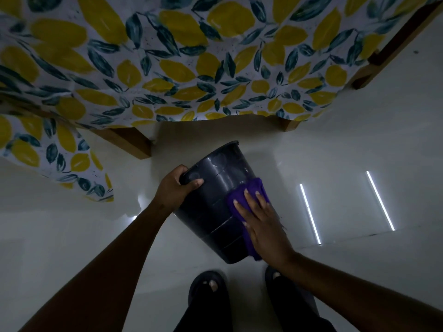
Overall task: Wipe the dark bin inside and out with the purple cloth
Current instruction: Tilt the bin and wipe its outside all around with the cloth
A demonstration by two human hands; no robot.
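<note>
The dark bin (213,204) hangs tilted above the floor, one end toward the table and the other toward my feet. My left hand (176,188) grips its edge at the upper left, thumb over the side. The purple cloth (249,195) lies flat against the bin's outer wall on the right. My right hand (262,221) presses on the cloth with its fingers spread. The inside of the bin is hidden from this angle.
A table covered by a lemon-print cloth (167,58) fills the top of the view, with wooden legs (134,142) just beyond the bin. The glossy white floor (359,152) reflects two light strips. My feet in dark sandals (208,286) stand below the bin.
</note>
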